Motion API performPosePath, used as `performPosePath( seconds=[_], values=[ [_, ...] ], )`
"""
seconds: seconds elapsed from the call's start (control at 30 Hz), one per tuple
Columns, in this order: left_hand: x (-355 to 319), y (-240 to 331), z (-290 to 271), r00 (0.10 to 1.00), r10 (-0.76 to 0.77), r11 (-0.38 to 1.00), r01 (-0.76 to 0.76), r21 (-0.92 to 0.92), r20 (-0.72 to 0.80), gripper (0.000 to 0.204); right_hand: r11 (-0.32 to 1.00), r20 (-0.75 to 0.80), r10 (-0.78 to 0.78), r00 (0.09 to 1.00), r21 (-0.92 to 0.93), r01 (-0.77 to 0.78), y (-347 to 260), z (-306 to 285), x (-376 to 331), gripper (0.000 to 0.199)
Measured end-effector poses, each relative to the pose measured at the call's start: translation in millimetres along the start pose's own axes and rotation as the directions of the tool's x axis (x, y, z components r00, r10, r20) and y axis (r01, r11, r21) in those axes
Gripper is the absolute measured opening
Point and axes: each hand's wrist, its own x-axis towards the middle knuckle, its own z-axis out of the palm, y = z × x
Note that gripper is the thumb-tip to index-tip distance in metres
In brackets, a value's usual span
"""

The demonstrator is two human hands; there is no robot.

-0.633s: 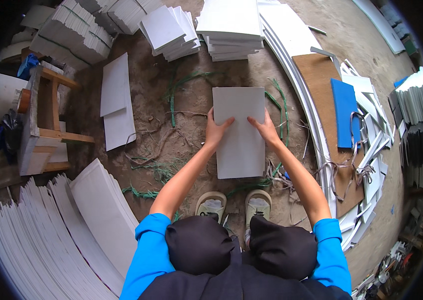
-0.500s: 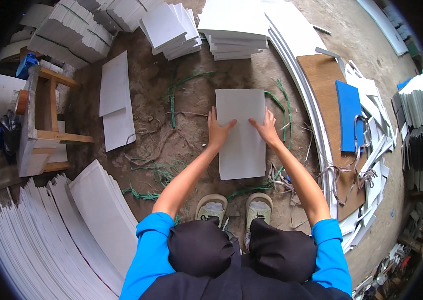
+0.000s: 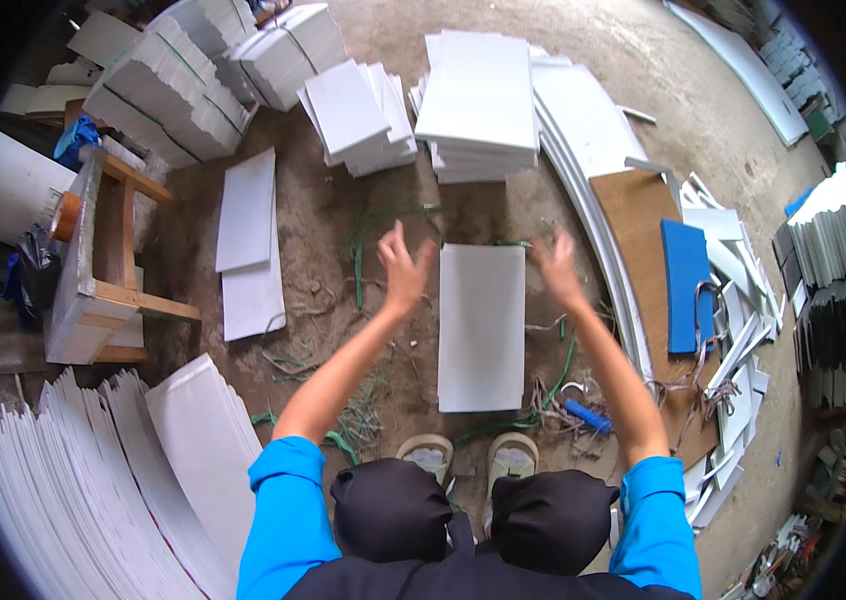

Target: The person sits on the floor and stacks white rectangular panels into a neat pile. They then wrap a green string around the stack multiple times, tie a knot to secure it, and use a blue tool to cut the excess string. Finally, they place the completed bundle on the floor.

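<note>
I counted one white panel (image 3: 481, 327) lying flat on the dirt floor (image 3: 383, 210) straight ahead of my two shoes (image 3: 473, 462). My left hand (image 3: 401, 270) hung just beside its left long edge, fingers spread and holding nothing; my right hand (image 3: 556, 268) hung just off its upper right corner, also spread and empty. Neither touched the panel.

Beyond it I saw two nearer stacks of white panels (image 3: 478, 105), one fanned stack to the left (image 3: 355, 112), and two strapped bundles (image 3: 168, 95) farther left. Two loose panels (image 3: 249, 245) lay overlapped by a wooden stool (image 3: 103, 265). A leaning row of sheets (image 3: 93, 480) filled my lower left.

Bare dirt lay around the panel's left and far edges; green strapping (image 3: 358, 262) and a blue-handled tool (image 3: 586, 416) cluttered the near right. A blue board (image 3: 686, 285) rested on a brown board (image 3: 643, 240) to the right.
</note>
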Motion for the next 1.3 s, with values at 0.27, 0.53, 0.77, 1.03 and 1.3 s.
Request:
performPosePath(
  seconds=[0.27, 0.53, 0.77, 1.03, 1.3],
  values=[
    [217.4, 103.9, -30.5, 0.975, 0.001, 0.983, 0.04, -0.177, 0.224, 0.063, 0.951, 0.07, 0.063, 0.996, 0.299, -0.081, -131.2, -54.9, 174.9, 0.068],
    [209.4, 133.0, -24.1, 0.832, -0.149, 0.798, 0.42, -0.432, 0.534, 0.045, 0.985, 0.117, 0.08, 0.99, 0.145, -0.096, -154.5, -43.9, 168.3, 0.07],
    [224.2, 139.6, -27.3, 0.812, -0.2, 0.722, 0.5, -0.478, 0.548, 0.042, 0.932, 0.191, 0.123, 0.974, 0.314, -0.179, -140.4, -57.8, 182.4, 0.065],
    [208.6, 171.0, -16.1, 0.869, -0.033, 0.566, 0.424, -0.707, 0.494, 0.056, 0.681, 0.215, 0.01, 0.977, 0.713, -0.164, -99.8, -65.6, 186.7, 0.063],
    [158.2, 194.3, -45.6, 0.826, 0.122, 0.558, 0.401, -0.726, 0.55, 0.073, 0.491, 0.138, -0.081, 0.987, 0.867, -0.081, -106.3, -82.4, 128.7, 0.076]
  ],
)
